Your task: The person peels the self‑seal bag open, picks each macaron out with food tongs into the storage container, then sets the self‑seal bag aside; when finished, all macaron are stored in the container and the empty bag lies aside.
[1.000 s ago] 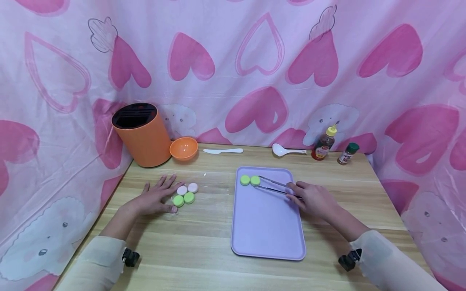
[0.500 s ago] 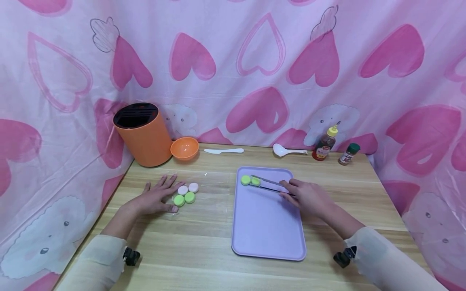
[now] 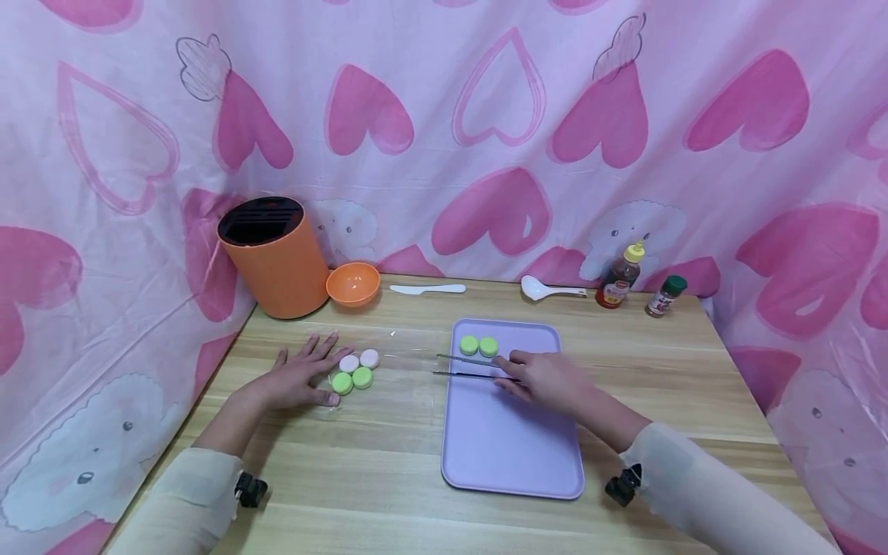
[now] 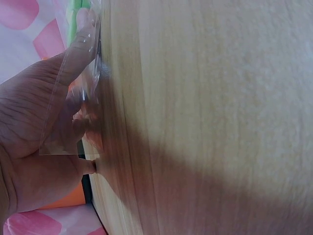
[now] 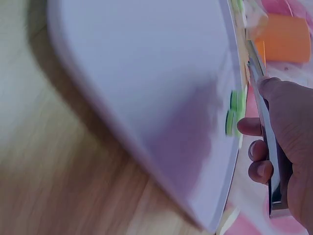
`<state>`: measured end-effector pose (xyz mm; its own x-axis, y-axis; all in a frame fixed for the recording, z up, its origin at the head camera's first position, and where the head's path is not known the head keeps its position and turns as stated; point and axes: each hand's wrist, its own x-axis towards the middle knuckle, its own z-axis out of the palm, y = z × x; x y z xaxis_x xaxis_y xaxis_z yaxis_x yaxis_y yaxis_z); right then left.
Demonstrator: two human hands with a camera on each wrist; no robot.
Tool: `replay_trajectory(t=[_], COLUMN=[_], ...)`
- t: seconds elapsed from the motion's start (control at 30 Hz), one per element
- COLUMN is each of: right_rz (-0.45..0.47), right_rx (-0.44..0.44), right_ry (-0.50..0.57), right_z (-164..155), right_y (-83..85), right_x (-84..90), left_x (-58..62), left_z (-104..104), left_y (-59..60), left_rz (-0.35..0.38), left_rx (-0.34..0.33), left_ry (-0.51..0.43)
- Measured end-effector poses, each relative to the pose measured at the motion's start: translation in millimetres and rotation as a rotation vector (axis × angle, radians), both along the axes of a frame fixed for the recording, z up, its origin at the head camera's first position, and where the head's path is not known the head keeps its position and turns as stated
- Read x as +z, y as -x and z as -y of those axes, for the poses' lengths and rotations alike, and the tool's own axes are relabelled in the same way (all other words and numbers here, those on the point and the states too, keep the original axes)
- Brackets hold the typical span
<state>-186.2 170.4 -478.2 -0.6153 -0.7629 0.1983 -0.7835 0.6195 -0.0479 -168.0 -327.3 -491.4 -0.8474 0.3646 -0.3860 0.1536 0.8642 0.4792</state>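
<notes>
**Mid-frame: tongs travelling empty toward the four discs left of the tray**

At centre frame, the table [image 3: 388,455] carries everything; go in order of size.

- Lilac tray [image 3: 513,455], lower centre-right. Two green discs [image 3: 479,346] sit side by side at its upper-left corner, touching or nearly so. Don't nudge them when swinging the tool across the rim.
- Right hand [image 3: 548,379] over the tray's upper part, fingers curled round the metal tongs [image 3: 468,367]. The tong arms are apart, nothing between them, tips poking left past the tray edge over bare wood. The right wrist view confirms the grip: thumb on top, fingers [image 5: 258,164] wrapped under the steel strip.
- Left hand [image 3: 294,379], centre-left, lies flat, fingers spread and straight, pinning a clear plastic bag [image 4: 73,98] to the table. Holds nothing else.
- Remaining discs [image 3: 356,370] just right of the left fingertips: two pale pink behind, two green in front, packed touching.

My read on doing this well:
- Keep the tongs low and level, arms wide enough to straddle one disc only.
- Take an outer disc first; the cluster is tight, so a centre grab will likely shove its neighbours.
- Squeeze on the disc's edges, not the faces; they look smooth and could squirt out.
- Keep the left hand planted so the plastic doesn't slide.
</notes>
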Motion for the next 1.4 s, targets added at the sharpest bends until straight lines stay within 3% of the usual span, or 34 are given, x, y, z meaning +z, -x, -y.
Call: replay_trajectory(t=[0.23, 0.63, 1.4], right_rz=[0.058, -0.028, -0.075], right_rx=[0.049, 0.129, 0.086], right_ry=[-0.017, 0.010, -0.016], right_z=[27, 67, 116], right_y=[-2.3, -2.0, -4.4], right_x=[-2.8, -14.9, -23.5], left_x=[1.9, 0.1, -4.1], left_z=[-1, -3, 2], left_y=[-2.3, -0.7, -0.9], left_rz=[-0.004, -0.003, -0.018], left_rx=[0.003, 0.006, -0.004], left_ry=[-0.004, -0.012, -0.010])
